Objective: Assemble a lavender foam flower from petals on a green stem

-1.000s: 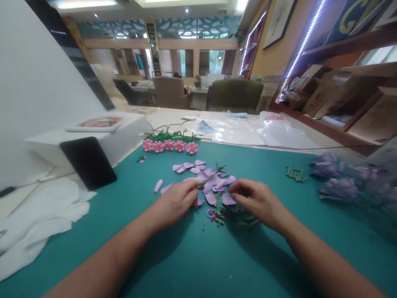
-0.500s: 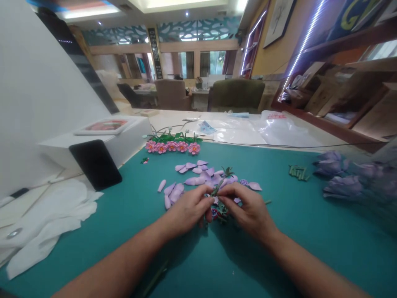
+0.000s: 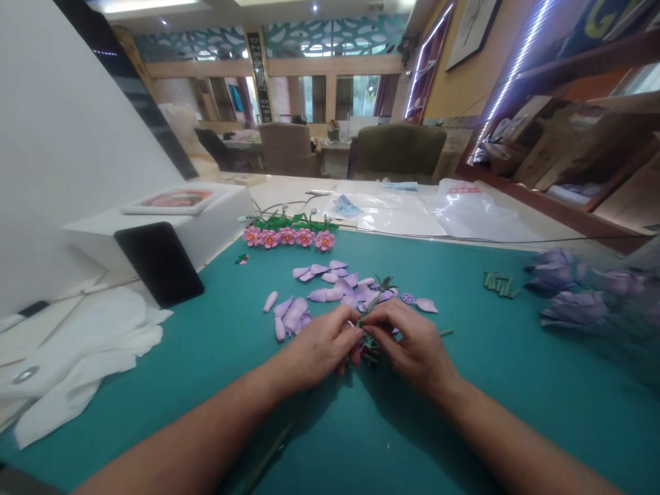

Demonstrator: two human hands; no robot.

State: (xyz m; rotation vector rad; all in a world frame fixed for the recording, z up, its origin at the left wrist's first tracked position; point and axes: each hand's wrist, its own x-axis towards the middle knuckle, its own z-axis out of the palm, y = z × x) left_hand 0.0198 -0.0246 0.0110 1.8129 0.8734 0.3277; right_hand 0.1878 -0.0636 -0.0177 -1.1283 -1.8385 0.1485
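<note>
Green and thin was the stem (image 3: 370, 307) that we held between our two hands, above the middle of the green-topped bench (image 3: 448, 265). Our left hand (image 3: 327, 347) pinched it near the lower end with thumb and forefinger, and our right hand (image 3: 410, 337) grasped it just beside, also with the fingertips. The stem was tilted, and its leafy tip pointed up and away from us. Around and behind it many purple petals (image 3: 334, 294) were lying loose in small groups. Below the hands we saw some small red and green pieces (image 3: 370, 352), partly covered by our fingers. Farther away lay a row of pink flowers (image 3: 287, 238). At the right, short green pieces (image 3: 499, 284) were near some larger purple flowers (image 3: 572, 306), and at the left a black device (image 3: 159, 265) leaned at a white box (image 3: 221, 213).
</note>
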